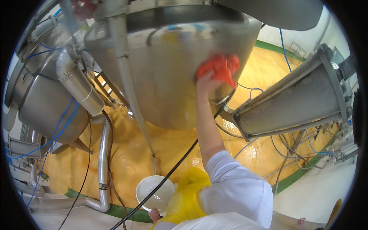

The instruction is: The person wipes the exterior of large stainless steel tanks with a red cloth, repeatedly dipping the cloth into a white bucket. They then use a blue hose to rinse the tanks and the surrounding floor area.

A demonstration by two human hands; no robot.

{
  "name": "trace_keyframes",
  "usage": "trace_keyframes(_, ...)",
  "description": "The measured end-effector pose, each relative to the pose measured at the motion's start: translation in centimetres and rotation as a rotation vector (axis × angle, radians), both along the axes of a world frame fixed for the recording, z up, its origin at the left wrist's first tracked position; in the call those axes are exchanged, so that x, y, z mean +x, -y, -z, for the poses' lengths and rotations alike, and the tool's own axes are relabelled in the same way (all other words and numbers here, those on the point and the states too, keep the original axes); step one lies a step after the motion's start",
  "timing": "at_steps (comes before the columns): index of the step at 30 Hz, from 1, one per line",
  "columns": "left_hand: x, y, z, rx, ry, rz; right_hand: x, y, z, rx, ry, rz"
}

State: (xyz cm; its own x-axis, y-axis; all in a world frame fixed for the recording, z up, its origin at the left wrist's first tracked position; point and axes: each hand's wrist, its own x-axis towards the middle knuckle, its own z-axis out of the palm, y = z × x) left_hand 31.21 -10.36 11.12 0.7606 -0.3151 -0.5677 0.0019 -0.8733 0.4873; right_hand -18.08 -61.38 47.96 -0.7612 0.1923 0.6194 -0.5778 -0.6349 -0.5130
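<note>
Open floor (pixel 264 66) beyond tank (pixel 165 73) edge, right hand (pixel 208 81) holding probable red cloth (pixel 221 66)

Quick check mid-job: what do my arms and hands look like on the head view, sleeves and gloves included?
The right hand looks ungloved, its forearm bare up to a loose, plain white short sleeve. A bright yellow apron shows beside it. The left hand, also apparently ungloved, shows only in part; its sleeve is unclear.
</note>
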Motion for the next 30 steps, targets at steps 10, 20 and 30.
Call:
trace_keyframes(10,-0.9,4.9,0.4,-0.005,-0.224,0.267,-6.5,-2.3,-2.4,0.297,-0.106,0.301)
trace_keyframes(20,-3.2,6.9,-2.3,0.025,-0.200,0.286,-0.3,-19.2,15.6,0.747,-0.068,-0.506)
trace_keyframes(30,-7.2,6.5,-4.3,0.178,-0.125,0.496,13.1,-33.6,29.5,1.663,-0.955,-1.701)
